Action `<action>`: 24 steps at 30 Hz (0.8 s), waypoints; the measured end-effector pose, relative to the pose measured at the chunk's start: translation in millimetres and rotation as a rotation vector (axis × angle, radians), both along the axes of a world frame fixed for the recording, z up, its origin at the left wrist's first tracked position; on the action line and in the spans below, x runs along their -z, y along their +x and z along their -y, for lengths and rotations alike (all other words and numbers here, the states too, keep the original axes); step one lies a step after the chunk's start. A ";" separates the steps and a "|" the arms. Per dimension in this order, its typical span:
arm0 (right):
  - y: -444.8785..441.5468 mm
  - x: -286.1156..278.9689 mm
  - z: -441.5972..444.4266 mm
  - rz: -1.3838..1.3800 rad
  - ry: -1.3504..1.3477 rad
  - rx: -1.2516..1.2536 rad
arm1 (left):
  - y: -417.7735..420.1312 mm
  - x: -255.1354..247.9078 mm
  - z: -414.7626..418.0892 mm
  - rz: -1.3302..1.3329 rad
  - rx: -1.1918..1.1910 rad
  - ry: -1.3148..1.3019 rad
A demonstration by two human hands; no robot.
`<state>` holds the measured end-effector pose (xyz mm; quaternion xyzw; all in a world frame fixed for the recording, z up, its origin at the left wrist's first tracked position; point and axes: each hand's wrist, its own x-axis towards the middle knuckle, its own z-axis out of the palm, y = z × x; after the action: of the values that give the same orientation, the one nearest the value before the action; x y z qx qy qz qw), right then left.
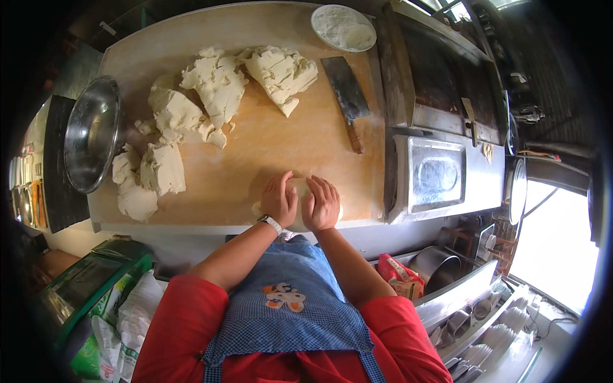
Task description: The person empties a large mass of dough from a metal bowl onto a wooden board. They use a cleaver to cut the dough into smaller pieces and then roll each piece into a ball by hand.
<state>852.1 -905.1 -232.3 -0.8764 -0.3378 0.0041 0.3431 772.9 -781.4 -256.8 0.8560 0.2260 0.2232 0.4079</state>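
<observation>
Both palms rest on a pale lump of dough (300, 207) at the front edge of the wooden board (268, 153). My left hand (281, 200), with a light-banded watch at the wrist, covers the dough's left part. On its right part lies my right hand (322, 205), fingers curved over the top. Much of the lump is hidden beneath my hands. Rough-torn chunks of dough (215, 86) spread from the back of the board to a piece (163, 170) at the left. A cleaver (347, 88) lies flat at the right, its wooden handle towards me.
A bowl of white flour (344, 28) stands at the back right. The steel basin (93, 134) sits at the board's left edge. Right of the board are a metal tray (437, 174) and a dark cooking unit (440, 72). An open drawer (459, 292) is below right; bags (139, 306) are below left.
</observation>
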 end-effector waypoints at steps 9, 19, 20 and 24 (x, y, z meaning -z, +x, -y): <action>16.1 20.3 -4.1 0.055 0.028 -0.042 | 7.2 17.8 -11.3 -0.031 0.065 -0.053; 114.3 -57.2 -53.6 -0.300 -0.184 -0.163 | 111.5 -57.3 -97.7 0.135 -0.345 -0.388; 97.0 -62.7 -45.6 -0.001 -0.206 -0.307 | 99.0 -55.8 -106.6 0.200 -0.373 -0.369; 72.9 -60.8 -44.2 0.207 -0.639 -0.297 | 13.1 -3.0 -102.4 0.029 -0.483 -0.331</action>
<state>925.0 -861.0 -171.5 -0.8766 -0.4759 0.0706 0.0119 786.0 -679.0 -253.8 0.6961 0.4505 0.2863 0.4802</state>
